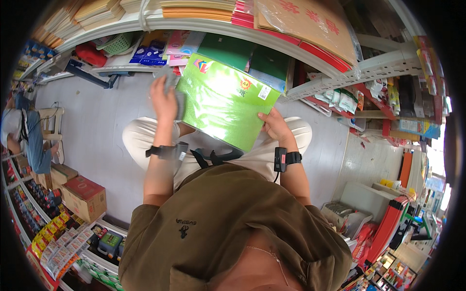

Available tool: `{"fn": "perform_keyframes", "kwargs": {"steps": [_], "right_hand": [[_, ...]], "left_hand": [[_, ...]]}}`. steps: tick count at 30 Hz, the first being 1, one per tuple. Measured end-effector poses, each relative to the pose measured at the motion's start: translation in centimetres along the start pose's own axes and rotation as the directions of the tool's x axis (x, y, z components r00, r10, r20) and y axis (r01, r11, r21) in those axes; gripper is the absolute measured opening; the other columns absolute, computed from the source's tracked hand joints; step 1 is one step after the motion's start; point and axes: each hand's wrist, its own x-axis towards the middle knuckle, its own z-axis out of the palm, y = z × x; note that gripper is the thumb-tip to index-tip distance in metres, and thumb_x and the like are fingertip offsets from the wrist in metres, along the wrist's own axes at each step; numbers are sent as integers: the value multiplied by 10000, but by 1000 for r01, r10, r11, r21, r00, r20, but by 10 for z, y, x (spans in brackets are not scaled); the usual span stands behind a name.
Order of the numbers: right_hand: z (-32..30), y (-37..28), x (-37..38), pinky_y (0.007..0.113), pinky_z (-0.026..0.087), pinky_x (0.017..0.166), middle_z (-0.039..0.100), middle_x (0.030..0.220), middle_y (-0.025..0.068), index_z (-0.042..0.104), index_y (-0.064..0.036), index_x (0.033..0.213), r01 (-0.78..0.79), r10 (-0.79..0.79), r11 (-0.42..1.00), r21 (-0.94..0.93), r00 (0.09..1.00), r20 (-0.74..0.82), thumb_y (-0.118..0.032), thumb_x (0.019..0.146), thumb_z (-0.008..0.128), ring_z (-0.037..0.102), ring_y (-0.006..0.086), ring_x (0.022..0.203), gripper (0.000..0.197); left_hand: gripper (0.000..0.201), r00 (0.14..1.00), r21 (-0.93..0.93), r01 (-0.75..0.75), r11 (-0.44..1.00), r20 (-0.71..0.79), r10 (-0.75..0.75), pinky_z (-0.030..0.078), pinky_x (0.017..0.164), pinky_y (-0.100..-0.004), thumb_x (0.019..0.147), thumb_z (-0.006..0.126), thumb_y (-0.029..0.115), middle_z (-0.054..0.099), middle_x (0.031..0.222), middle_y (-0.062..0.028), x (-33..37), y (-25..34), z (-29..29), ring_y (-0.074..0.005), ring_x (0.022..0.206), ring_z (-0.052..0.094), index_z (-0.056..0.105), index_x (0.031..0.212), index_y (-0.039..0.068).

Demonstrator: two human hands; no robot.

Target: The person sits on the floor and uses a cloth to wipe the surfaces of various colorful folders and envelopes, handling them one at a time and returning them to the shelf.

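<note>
1. Grey floor (111,121) spreads below one shelf (165,25), twelve o'clock; red lettering marks its brown envelopes (306,24).
2. One green package (218,102) is at twelve o'clock.
3. Left hand (164,101), ten o'clock: blurred beside the package; cannot tell its fingers' state.
4. Right hand (276,124), two o'clock, pinches the package's edge.
5. On the package: one orange badge (245,84), one white sticker (264,92).

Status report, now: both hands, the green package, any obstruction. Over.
Right hand gripping green package at its right edge. Left hand blurred off its left edge, hold unclear. Glare on package front. Upper shelf beyond; no obstruction seen.
</note>
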Motion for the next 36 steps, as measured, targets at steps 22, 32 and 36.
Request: {"fn": "perform_keyframes", "kwargs": {"steps": [22, 32, 36], "right_hand": [[-2, -5, -2, 344, 557, 800, 560, 1236, 75, 399, -66, 1350, 46, -47, 999, 28, 999, 20, -34, 928, 517, 609, 194, 1034, 439], [-12, -14, -8, 355, 562, 782, 554, 1248, 79, 385, -92, 1358, 59, -59, 998, 30, 998, -18, -27, 922, 520, 610, 199, 1036, 461], [-21, -11, -16, 366, 568, 794, 544, 1270, 99, 381, -55, 1361, -11, 10, 1000, 16, 998, 61, -22, 917, 530, 608, 206, 1047, 469]], "left_hand": [[619, 714, -230, -275, 933, 601, 359, 348, 1081, -425, 700, 488, -91, 338, 1472, -180, -35, 84, 20, -369, 1314, 379, 506, 1300, 62], [599, 748, -230, -226, 947, 582, 320, 358, 1076, -402, 715, 465, -105, 367, 1469, -140, -19, 66, 19, -388, 1304, 391, 549, 1277, 85], [609, 920, 5, -33, 999, 391, 29, 334, 1082, -411, 679, 447, -139, 384, 1427, -239, 5, 28, 13, -389, 1299, 393, 539, 1263, 7]]}}
